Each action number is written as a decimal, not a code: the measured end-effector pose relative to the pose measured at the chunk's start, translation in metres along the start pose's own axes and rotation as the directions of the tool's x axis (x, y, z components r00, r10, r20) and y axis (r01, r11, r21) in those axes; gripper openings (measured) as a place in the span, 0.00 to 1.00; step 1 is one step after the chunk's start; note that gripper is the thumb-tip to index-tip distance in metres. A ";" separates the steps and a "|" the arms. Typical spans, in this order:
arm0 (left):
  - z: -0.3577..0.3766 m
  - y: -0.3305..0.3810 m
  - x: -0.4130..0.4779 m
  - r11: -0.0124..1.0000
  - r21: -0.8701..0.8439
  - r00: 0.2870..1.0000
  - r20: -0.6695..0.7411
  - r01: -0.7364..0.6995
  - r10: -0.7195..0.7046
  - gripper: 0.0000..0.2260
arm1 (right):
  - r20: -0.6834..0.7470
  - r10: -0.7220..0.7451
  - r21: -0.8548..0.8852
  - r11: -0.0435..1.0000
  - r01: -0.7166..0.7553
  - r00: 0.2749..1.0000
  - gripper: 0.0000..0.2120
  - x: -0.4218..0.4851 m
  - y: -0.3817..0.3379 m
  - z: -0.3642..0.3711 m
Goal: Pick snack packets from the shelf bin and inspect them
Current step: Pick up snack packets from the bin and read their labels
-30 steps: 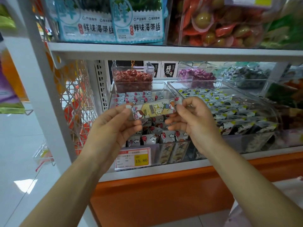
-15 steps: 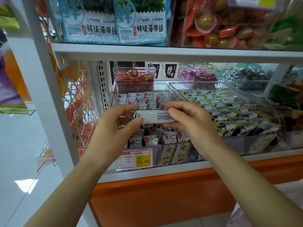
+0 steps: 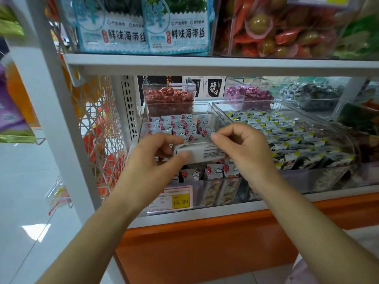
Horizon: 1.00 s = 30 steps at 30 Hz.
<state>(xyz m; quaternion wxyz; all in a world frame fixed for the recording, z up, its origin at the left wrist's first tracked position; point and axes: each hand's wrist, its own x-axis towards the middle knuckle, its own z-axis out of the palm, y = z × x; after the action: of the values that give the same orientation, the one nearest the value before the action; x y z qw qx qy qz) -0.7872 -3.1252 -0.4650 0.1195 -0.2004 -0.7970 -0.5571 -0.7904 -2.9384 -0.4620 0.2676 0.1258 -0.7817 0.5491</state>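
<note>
Holding the snack packet (image 3: 197, 153) over the bin (image 3: 207, 104), left hand (image 3: 147, 160) and right hand (image 3: 246, 151) fingers pinch its ends.

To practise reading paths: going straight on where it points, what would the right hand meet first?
The right hand would likely meet the red-and-white packets in the clear bin behind its held packet; depth unclear.

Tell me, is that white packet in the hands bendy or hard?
Probably bendy: the snack packet looks like thin, creased wrapper. Likely light, since the left hand and right hand hold it by fingertips only.
</note>
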 end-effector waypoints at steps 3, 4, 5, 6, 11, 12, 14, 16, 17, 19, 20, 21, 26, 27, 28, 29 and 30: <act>-0.001 0.002 0.002 0.999 0.049 1.000 -0.021 0.009 -0.008 0.06 | 0.065 -0.083 -0.049 0.995 0.086 0.994 0.08 -0.003 -0.003 0.003; -0.002 0.003 0.002 0.998 0.068 1.000 -0.022 0.005 -0.004 0.07 | 0.079 -0.093 -0.061 0.993 0.098 0.993 0.08 -0.003 -0.004 0.003; -0.004 0.003 0.003 0.996 0.093 1.000 -0.016 -0.010 0.011 0.08 | 0.088 -0.093 -0.069 0.993 0.099 0.992 0.08 -0.003 -0.004 0.003; -0.006 0.003 0.003 0.988 0.147 0.999 -0.004 -0.045 0.046 0.08 | 0.096 -0.085 -0.071 0.993 0.092 0.992 0.08 -0.003 -0.004 0.003; -0.016 0.003 0.009 0.857 0.447 0.966 0.077 -0.256 0.248 0.08 | 0.152 -0.068 -0.058 0.995 0.077 0.986 0.07 -0.003 -0.006 0.002; -0.018 0.003 0.009 0.852 0.456 0.965 0.075 -0.257 0.250 0.08 | 0.164 -0.068 -0.046 0.996 0.076 0.984 0.07 -0.004 -0.006 0.002; -0.019 0.004 0.009 0.858 0.451 0.968 0.067 -0.245 0.241 0.06 | 0.175 -0.070 -0.022 0.997 0.075 0.982 0.06 -0.004 -0.007 0.003; -0.020 0.003 0.009 0.872 0.431 0.972 0.061 -0.231 0.227 0.06 | 0.159 -0.070 -0.011 0.997 0.073 0.985 0.07 -0.004 -0.007 0.004; -0.019 0.003 0.010 0.882 0.419 0.976 0.056 -0.215 0.212 0.06 | 0.140 -0.073 -0.017 0.997 0.076 0.987 0.07 -0.005 -0.007 0.005; -0.017 0.001 0.010 0.918 0.357 0.985 0.060 -0.172 0.162 0.04 | 0.088 -0.090 -0.064 0.993 0.096 0.992 0.07 -0.006 -0.006 0.006; -0.016 0.001 0.009 0.941 0.306 0.989 0.079 -0.144 0.125 0.03 | 0.065 -0.104 -0.093 0.990 0.110 0.992 0.08 -0.006 -0.005 0.007; -0.015 0.000 0.009 0.957 0.267 0.990 0.104 -0.117 0.093 0.03 | 0.053 -0.114 -0.116 0.986 0.120 0.992 0.08 -0.006 -0.004 0.006; -0.017 -0.001 0.008 0.969 0.234 0.991 0.120 -0.082 0.055 0.09 | 0.207 0.084 0.072 0.992 -0.101 0.975 0.08 0.000 -0.001 -0.003; -0.018 -0.001 0.008 0.973 0.216 0.992 0.114 -0.081 0.057 0.09 | 0.250 0.129 0.148 0.974 -0.169 0.960 0.08 0.001 0.000 -0.005; -0.018 -0.001 0.008 0.976 0.200 0.992 0.112 -0.081 0.059 0.09 | 0.272 0.152 0.192 0.959 -0.209 0.950 0.09 0.002 0.001 -0.006; -0.017 -0.002 0.007 0.979 0.189 0.992 0.109 -0.081 0.061 0.09 | 0.273 0.167 0.215 0.950 -0.229 0.947 0.09 0.003 0.002 -0.007; -0.015 -0.002 0.007 0.981 0.177 0.993 0.103 -0.077 0.059 0.08 | 0.261 0.178 0.229 0.943 -0.240 0.949 0.09 0.003 0.004 -0.006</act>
<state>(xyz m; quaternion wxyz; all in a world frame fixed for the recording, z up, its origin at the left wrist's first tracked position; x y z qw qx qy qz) -0.7946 -3.1389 -0.4588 0.1172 -0.2427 -0.8419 -0.4675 -0.7927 -2.9311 -0.4619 0.0939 0.1397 -0.7387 0.6527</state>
